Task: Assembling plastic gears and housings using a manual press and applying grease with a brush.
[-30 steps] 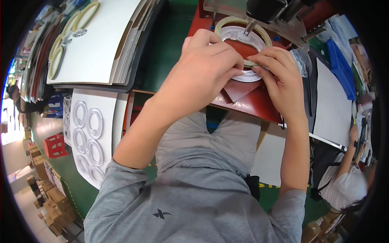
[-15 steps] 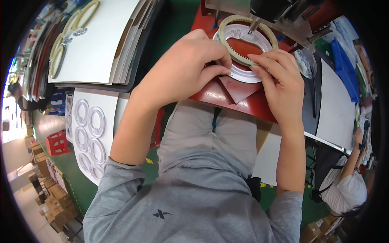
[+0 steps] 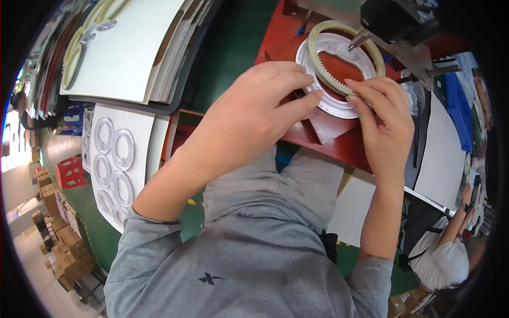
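A cream ring gear [image 3: 313, 53] with inner teeth leans over a white ring-shaped part [image 3: 338, 109] on a red work surface [image 3: 275, 49]. My right hand [image 3: 389, 124] pinches the near right edge of the ring gear between thumb and fingers. At the left edge of the white part, my left hand [image 3: 260, 108] has its thumb and index finger apart, with nothing visible between them. The tip of a dark machine head [image 3: 391, 24] comes down over the far side of the rings.
At left, a stack of white sheets [image 3: 119, 58] bears more cream rings. Below it, several clear rings [image 3: 123, 151] lie on a white board. A blue bin [image 3: 458, 111] stands at right, and another person [image 3: 442, 254] sits at the lower right. A red stool [image 3: 70, 172] stands at far left.
The view has shifted, so the red surface and rings sit further right. My left thumb and index finger have parted at the white part's edge. My right hand still pinches the ring gear.
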### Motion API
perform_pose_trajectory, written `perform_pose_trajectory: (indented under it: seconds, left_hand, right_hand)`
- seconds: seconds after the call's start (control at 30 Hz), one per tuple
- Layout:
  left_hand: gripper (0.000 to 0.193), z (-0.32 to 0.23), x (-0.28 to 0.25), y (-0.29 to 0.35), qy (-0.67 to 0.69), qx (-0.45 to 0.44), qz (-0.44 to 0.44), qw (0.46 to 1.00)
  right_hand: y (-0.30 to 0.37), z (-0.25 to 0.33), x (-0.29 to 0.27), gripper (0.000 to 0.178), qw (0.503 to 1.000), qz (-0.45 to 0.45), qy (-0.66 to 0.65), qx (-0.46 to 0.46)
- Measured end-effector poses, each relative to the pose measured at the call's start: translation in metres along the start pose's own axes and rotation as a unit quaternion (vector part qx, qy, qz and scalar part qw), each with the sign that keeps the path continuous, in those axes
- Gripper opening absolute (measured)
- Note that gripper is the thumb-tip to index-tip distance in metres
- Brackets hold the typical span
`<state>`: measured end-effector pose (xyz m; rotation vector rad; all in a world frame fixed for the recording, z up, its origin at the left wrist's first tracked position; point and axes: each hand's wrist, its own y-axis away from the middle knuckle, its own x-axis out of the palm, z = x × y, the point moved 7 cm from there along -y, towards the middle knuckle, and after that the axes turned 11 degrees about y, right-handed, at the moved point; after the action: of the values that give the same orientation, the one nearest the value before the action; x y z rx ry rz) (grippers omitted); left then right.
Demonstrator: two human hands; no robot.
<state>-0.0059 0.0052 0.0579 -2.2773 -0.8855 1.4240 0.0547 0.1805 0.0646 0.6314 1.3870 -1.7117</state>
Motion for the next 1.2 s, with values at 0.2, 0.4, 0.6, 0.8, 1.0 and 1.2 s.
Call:
perform_pose_trajectory:
  seconds: [0.2, 0.4, 0.6, 0.8, 1.0, 1.2]
  left_hand:
    - [0.031, 0.004, -0.001, -0.003, 0.057, -0.039, -0.048, 0.996]
    - [0.031, 0.006, 0.006, 0.008, 0.086, -0.052, -0.045, 0.994]
    - [0.037, 0.009, 0.007, 0.021, 0.073, -0.079, -0.093, 0.990]
    - [0.034, 0.010, 0.005, 0.021, 0.123, -0.109, -0.136, 0.977]
    - [0.021, 0.018, -0.004, 0.019, 0.121, -0.095, -0.183, 0.971]
    - [0.024, 0.028, -0.004, -0.005, 0.060, -0.166, -0.195, 0.965]
  right_hand:
    - [0.000, 0.004, -0.006, 0.023, 0.999, -0.001, 0.035, -0.015]
    - [0.008, 0.020, -0.006, 0.026, 0.993, -0.021, 0.100, -0.061]
    - [0.010, 0.036, -0.001, 0.028, 0.994, -0.028, 0.101, -0.039]
    - [0.011, 0.038, 0.004, 0.028, 0.995, -0.028, 0.095, -0.014]
    - [0.009, 0.044, 0.005, 0.025, 0.995, -0.012, 0.100, -0.008]
    - [0.008, 0.044, 0.005, 0.025, 0.993, -0.006, 0.117, -0.014]
